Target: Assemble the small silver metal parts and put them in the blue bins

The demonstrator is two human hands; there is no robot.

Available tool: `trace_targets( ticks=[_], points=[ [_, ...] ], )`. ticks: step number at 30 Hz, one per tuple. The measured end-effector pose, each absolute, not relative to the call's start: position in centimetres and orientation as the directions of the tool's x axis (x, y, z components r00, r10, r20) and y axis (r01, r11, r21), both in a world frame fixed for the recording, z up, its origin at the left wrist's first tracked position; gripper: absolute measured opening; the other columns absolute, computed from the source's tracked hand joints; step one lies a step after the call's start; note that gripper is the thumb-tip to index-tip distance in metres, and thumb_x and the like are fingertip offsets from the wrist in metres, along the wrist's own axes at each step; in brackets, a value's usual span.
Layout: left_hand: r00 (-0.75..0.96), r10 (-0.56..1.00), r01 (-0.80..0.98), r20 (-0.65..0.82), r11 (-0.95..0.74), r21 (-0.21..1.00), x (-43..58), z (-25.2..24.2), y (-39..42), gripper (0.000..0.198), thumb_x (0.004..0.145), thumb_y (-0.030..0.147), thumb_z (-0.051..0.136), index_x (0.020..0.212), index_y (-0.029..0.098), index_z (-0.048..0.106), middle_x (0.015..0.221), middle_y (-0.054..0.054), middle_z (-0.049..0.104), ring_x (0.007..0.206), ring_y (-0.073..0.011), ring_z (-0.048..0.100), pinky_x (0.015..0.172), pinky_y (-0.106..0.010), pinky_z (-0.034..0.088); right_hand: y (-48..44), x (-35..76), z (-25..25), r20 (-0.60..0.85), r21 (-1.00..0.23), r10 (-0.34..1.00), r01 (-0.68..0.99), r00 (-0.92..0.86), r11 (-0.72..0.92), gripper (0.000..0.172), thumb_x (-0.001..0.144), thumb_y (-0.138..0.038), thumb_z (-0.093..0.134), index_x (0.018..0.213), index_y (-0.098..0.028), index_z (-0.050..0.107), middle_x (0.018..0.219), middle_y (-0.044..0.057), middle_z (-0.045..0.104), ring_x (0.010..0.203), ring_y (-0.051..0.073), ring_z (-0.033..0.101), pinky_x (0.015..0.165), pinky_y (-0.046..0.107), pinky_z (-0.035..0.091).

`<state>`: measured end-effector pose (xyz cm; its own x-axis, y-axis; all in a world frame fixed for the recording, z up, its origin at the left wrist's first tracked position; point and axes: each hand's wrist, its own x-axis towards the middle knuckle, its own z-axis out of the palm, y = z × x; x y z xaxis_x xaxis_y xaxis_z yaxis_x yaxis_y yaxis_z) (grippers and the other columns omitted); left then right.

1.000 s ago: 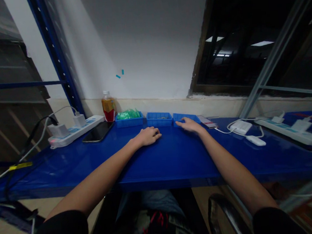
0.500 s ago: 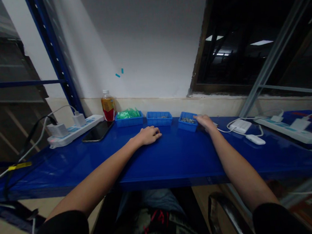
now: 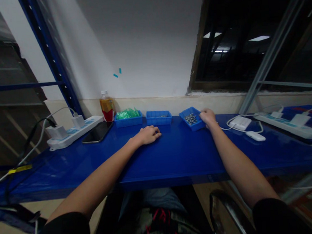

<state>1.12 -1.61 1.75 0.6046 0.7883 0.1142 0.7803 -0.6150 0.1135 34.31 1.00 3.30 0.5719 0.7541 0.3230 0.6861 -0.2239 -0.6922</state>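
Pinching the rightmost blue tray [image 3: 199, 125] by its end, right hand [image 3: 207, 117] likely avoids the metal parts [image 3: 190, 119] inside; left hand [image 3: 147, 135] rests on worktop [image 3: 165, 160], fingers [image 3: 156, 134] loosely curled, empty.

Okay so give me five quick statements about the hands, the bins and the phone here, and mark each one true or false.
1. The right hand grips the rightmost bin. True.
2. The left hand grips a bottle. False: it rests on the blue table.
3. Green material sits in the leftmost bin. True.
4. The rightmost bin holds green material. False: it holds small metal pieces.
5. The dark phone lies left of the leftmost bin. True.
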Motion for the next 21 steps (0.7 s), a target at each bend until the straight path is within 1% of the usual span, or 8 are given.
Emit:
trace_targets(
  ticks=[4,7,13,21],
  points=[
    [0.604,0.789,0.781,0.112,-0.614,0.116,1.2,1.9,-1.7,0.036,0.091,0.048,0.036,0.107,0.025,0.058,0.111,-0.007,0.06,0.104,-0.0237,0.056,0.083,-0.036,0.045,0.5,34.0,4.0,0.45,-0.559,0.753,0.809,0.481,-0.183,0.031,0.075,-0.024,0.056,0.103,-0.021,0.069,0.102,0.009,0.067,0.092,0.022,0.06,0.078,0.028,0.044],
    [0.607,0.786,0.778,0.115,-0.617,0.114,1.2,1.8,-1.7,0.036,0.09,0.048,0.036,0.107,0.025,0.058,0.109,-0.007,0.061,0.103,-0.0243,0.057,0.081,-0.036,0.046,0.2,33.2,4.1,0.48,-0.496,0.77,0.854,0.42,-0.158,0.031,0.081,-0.028,0.054,0.109,-0.024,0.067,0.108,0.01,0.064,0.096,0.022,0.059,0.082,0.031,0.044],
    [0.614,0.78,0.77,0.123,-0.626,0.127,1.1,1.6,-1.4,0.035,0.09,0.046,0.037,0.107,0.025,0.059,0.107,-0.006,0.062,0.1,-0.0228,0.058,0.079,-0.034,0.046,-0.6,31.8,3.9,0.534,-0.4,0.759,0.902,0.372,-0.161,0.033,0.087,-0.028,0.049,0.115,-0.023,0.065,0.108,0.013,0.058,0.099,0.025,0.058,0.085,0.034,0.043],
    [0.611,0.781,0.772,0.127,-0.624,0.124,1.1,1.6,-1.4,0.037,0.09,0.048,0.036,0.107,0.025,0.059,0.11,-0.007,0.06,0.099,-0.0231,0.058,0.078,-0.035,0.046,-1.4,31.1,3.5,0.602,-0.338,0.723,0.929,0.339,-0.154,0.034,0.09,-0.029,0.044,0.117,-0.024,0.064,0.107,0.013,0.053,0.096,0.026,0.056,0.081,0.036,0.044]
  ],
)
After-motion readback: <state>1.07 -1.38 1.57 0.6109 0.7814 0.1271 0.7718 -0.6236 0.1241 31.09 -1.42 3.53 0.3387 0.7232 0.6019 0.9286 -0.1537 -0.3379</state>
